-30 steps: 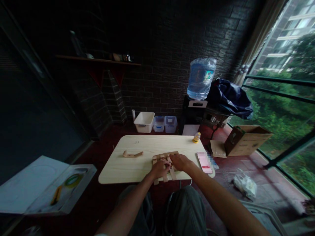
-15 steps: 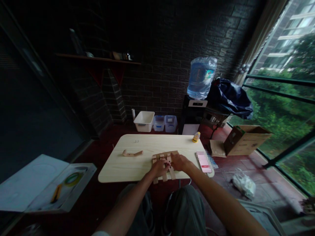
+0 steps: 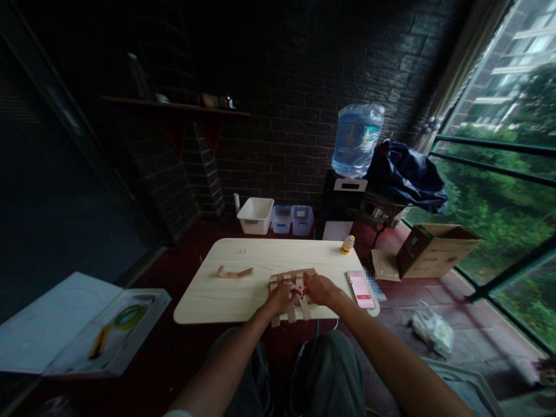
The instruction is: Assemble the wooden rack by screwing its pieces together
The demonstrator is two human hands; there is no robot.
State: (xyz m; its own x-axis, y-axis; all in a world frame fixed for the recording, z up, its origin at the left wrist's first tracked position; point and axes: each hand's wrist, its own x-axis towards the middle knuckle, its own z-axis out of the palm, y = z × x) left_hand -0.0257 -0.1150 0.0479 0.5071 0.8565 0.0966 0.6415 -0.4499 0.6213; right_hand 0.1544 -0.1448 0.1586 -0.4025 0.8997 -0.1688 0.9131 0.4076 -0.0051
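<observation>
A light brown piece made of several crossed strips [image 3: 292,314] lies at the front edge of the pale table [image 3: 208,301], its lower strips hanging toward my knees. My left hand [image 3: 283,298] rests over its middle, fingers closed near a small dark spot. From the right, my right hand [image 3: 316,288] reaches onto the same piece, its fingers bent together close to my left fingertips. Whatever is pinched between the fingers is too small to make out. A curved brown piece [image 3: 235,272] lies apart on the left of the table.
On the table stand a yellow-capped bottle [image 3: 347,244] and a pink-screened phone [image 3: 361,289]. An open white case [image 3: 125,330] is at the left. Bins [image 3: 256,216], a water dispenser [image 3: 350,185] and a cardboard box [image 3: 434,255] stand beyond.
My right hand's fingers have drawn in closer to my left fingertips over the strips. The view has shifted slightly.
</observation>
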